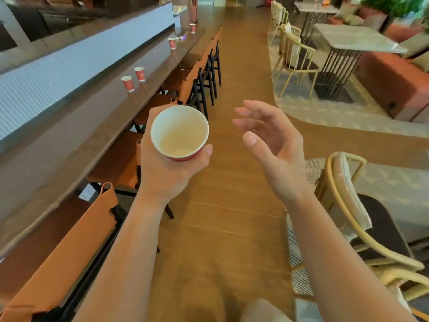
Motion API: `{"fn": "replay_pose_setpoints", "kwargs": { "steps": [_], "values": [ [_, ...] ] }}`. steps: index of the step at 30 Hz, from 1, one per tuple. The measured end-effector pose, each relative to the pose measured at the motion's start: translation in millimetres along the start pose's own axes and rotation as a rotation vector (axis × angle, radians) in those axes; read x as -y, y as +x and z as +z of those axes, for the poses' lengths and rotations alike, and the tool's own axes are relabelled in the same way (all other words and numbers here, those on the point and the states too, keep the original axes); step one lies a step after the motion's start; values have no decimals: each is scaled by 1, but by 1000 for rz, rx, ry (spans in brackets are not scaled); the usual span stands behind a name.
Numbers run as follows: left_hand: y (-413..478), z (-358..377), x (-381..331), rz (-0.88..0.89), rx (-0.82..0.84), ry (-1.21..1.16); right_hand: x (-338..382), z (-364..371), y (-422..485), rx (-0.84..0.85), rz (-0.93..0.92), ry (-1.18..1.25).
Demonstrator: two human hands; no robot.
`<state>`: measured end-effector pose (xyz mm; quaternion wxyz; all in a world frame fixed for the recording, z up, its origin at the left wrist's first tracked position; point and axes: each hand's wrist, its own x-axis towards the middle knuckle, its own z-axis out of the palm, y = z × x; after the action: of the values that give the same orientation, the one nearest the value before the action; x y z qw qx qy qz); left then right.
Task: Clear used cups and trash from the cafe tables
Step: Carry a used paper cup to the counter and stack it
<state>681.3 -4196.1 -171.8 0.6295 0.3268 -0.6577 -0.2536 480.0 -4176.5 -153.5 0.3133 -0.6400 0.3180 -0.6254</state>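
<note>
left hand (167,168) is gripping a red paper cup (180,133), fingers curling round the far wall, thumb pressing the right side just under the rim. The cup is sitting mid-air over the wood floor (220,205) of the aisle, beside the counter edge, with its mouth tilting toward the camera and the white inside showing; can't tell if any liquid is in it. right hand (274,145) is hanging open just right of the cup, not touching it, palm facing left, fingers spread and loosely bent, holding nothing. A long brown counter (69,140) is running along the left, with four more red cups standing upright on it: nearest cup (127,83) and second cup (140,74) just beside each other, third cup (172,43) well further down, fourth cup (192,28) near the far end. A purplish item (182,38) is lying between the third and fourth, too blurred to identify. Orange-backed chairs (192,87) with black legs are lining the counter, tucked in; the closest chair (69,240) is sitting lower left beside the left forearm. On the right, a gold-frame chair (343,205) is standing near the right forearm and another gold chair (294,56) is standing further off at a grey stone-top table (352,39) on a black bar base. A red sofa (394,84) is sitting beyond the table and a green plant (394,3) is showing top right.
</note>
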Motion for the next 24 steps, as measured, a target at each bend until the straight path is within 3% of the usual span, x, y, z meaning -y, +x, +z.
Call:
{"fn": "replay_pose_setpoints", "kwargs": {
  "steps": [10, 16, 24],
  "values": [
    [173, 103, 162, -51, 39, 70, -166, -84, 184, -21, -44, 67],
    [302, 175, 219, 7, -11, 68, -228, -147, 320, -1, -68, 67],
    [410, 230, 323, -54, -27, 51, -332, -189, 442, 42, -36, 62]
  ]
}}
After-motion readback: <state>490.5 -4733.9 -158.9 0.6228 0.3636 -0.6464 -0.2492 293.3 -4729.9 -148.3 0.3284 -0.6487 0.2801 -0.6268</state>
